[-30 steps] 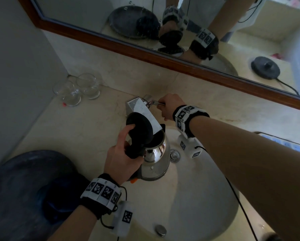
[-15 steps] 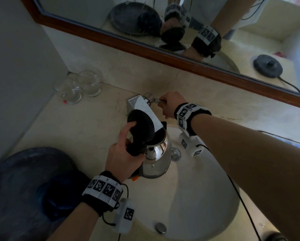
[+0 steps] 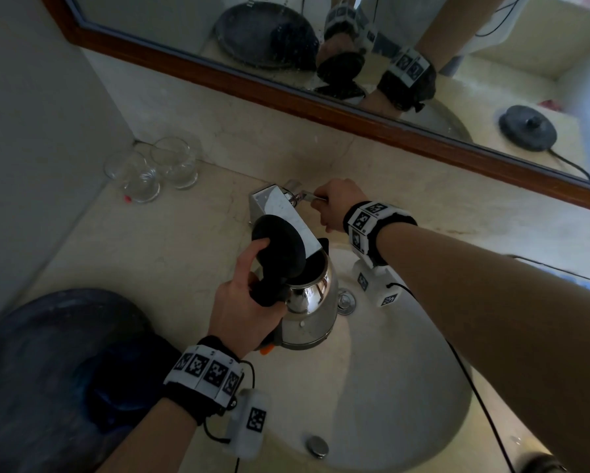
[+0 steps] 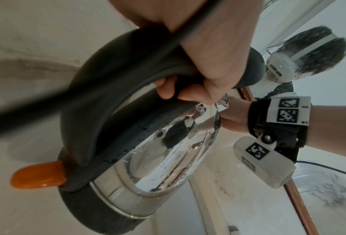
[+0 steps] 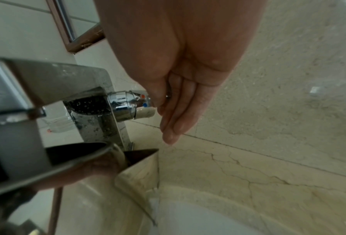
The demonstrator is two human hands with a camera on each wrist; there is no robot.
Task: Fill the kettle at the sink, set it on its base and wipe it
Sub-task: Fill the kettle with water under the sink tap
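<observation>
The kettle (image 3: 309,312) mouth sits hidden behind its raised lid (image 3: 280,247).

Left hand (image 3: 242,312) is curled tight around a grip, thumb up; right hand (image 3: 338,206) is reaching forward, arm stretched out, fingers (image 5: 180,114) mostly straight.

The kettle (image 3: 309,310) is polished steel with a black handle, a black base ring and an orange switch tab (image 4: 38,176) low at the back. It is held over the sink (image 3: 372,397), roughly upright, its round black lid (image 3: 280,247) hinged open, the mouth directly beneath the faucet (image 3: 280,213) spout
</observation>
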